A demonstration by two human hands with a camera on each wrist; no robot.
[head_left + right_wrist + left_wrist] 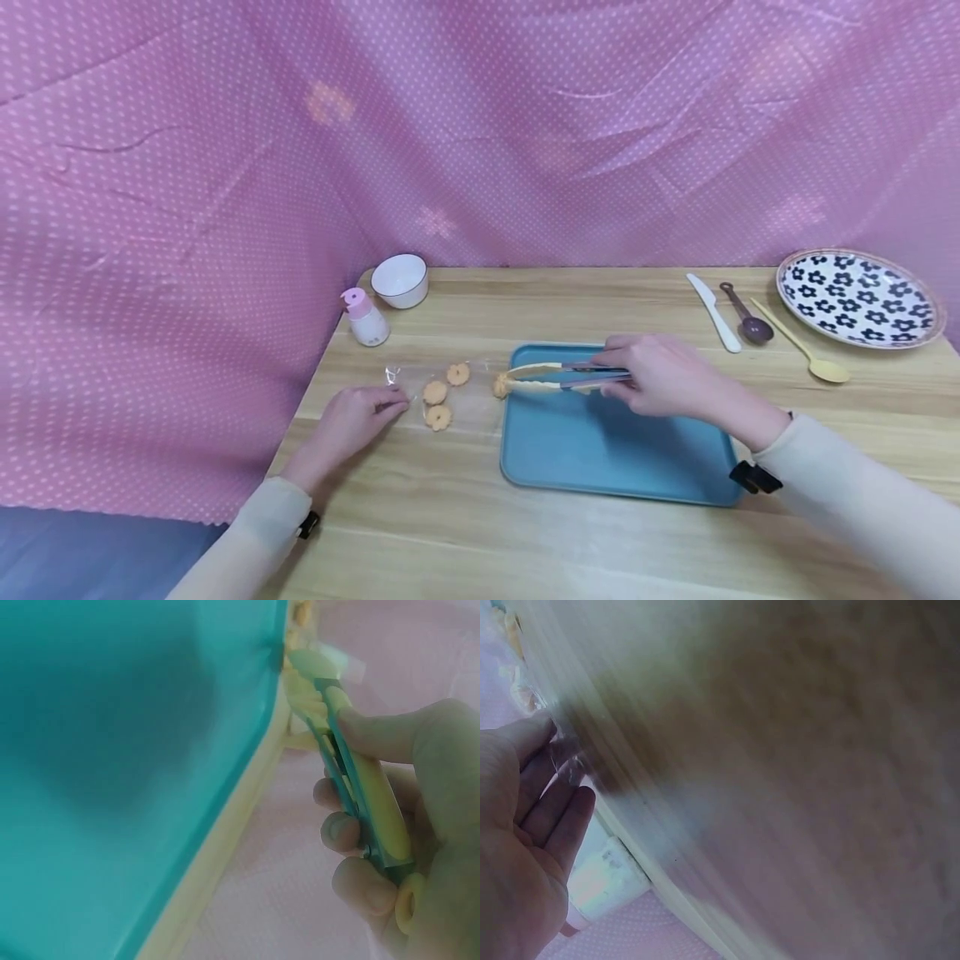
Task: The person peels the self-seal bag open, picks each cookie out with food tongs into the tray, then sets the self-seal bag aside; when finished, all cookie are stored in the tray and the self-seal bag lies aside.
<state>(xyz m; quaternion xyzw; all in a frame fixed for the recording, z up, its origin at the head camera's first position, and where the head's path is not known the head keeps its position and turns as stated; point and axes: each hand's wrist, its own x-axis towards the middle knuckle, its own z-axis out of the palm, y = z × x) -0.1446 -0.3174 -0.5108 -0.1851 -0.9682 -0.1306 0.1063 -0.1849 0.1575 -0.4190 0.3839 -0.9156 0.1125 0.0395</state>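
Observation:
My right hand (660, 375) grips a pair of tongs (562, 377) with pale yellow tips. Those tips are at a cookie (500, 385) by the left rim of a blue tray (622, 487). In the right wrist view, fingers and thumb curl round the tongs (367, 780). Left of the tray lies a clear plastic bag (476, 408) with several round cookies (438, 417); whether they lie in or on it, I cannot tell. My left hand (356, 421) pinches the bag's left end, where a bit of clear film (574, 771) shows between thumb and fingers.
A white bowl (401, 282) and a pink-topped pump bottle (367, 318) stand at the back left. At the back right lie a white knife (714, 312), a brown measuring spoon (753, 327), a yellow spoon (825, 369) and a flower-patterned plate (862, 300). Pink cloth hangs behind the table.

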